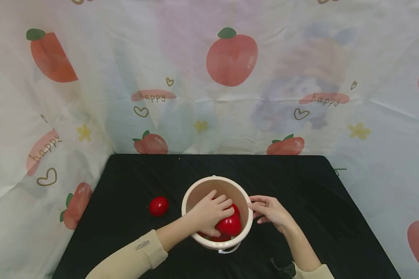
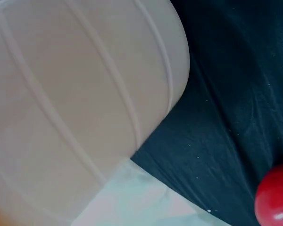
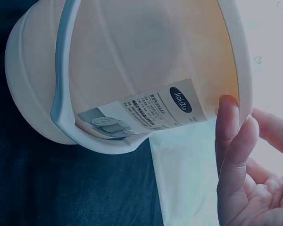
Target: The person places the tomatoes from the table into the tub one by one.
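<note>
A cream bucket (image 1: pixel 214 179) stands upright on the black-covered table, with several glossy red ball-shaped things inside. My left hand (image 1: pixel 209 213) reaches in over the near left rim, fingers and thumb curled about one red ball (image 1: pixel 229 225). My right hand (image 1: pixel 270 211) pinches the bucket's right rim between fingers and thumb. The right wrist view shows that hand (image 3: pixel 254 174) at the rim, beside a printed label (image 3: pixel 146 110) on the bucket wall. In the left wrist view only the outer bucket wall (image 2: pixel 85 94) shows, with the left fingers out of sight.
Another red ball (image 1: pixel 158 206) lies on the black tablecloth (image 1: pixel 132 182) left of the bucket. The bucket's white handle (image 1: pixel 230 250) hangs at its near side. A fruit-print curtain (image 1: pixel 230 116) stands behind the table and along its sides.
</note>
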{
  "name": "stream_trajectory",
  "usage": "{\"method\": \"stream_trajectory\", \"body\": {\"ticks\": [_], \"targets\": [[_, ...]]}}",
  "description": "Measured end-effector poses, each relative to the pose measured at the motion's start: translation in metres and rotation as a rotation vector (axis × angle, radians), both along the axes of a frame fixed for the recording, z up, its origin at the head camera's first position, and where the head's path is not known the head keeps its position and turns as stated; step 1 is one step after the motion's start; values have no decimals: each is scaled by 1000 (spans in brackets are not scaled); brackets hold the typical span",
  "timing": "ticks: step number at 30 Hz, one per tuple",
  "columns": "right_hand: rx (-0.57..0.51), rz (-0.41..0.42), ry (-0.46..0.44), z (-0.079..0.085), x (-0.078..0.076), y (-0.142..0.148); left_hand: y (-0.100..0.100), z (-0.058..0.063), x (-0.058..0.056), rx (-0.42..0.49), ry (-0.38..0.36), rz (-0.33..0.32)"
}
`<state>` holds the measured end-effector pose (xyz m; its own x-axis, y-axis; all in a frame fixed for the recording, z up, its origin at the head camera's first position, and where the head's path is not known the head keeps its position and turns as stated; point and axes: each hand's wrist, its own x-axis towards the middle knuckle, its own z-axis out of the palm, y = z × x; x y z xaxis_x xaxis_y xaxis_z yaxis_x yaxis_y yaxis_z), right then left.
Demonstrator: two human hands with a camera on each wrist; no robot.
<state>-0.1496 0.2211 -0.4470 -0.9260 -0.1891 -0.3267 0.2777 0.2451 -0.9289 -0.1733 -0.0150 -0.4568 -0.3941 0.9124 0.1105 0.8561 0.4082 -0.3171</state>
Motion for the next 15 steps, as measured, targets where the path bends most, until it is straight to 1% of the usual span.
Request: {"method": "stream_trajectory", "body": {"ticks": [3,10,15], "targets": [[-7,2,-1,-1,0,0,5,-3,-1,-46,-1,-4],[-8,10,1,-2,-1,2,11,-4,-3,-138,-19,22],[-8,14,2,-1,-1,2,12,-5,-2,-196,-52,39]]}}
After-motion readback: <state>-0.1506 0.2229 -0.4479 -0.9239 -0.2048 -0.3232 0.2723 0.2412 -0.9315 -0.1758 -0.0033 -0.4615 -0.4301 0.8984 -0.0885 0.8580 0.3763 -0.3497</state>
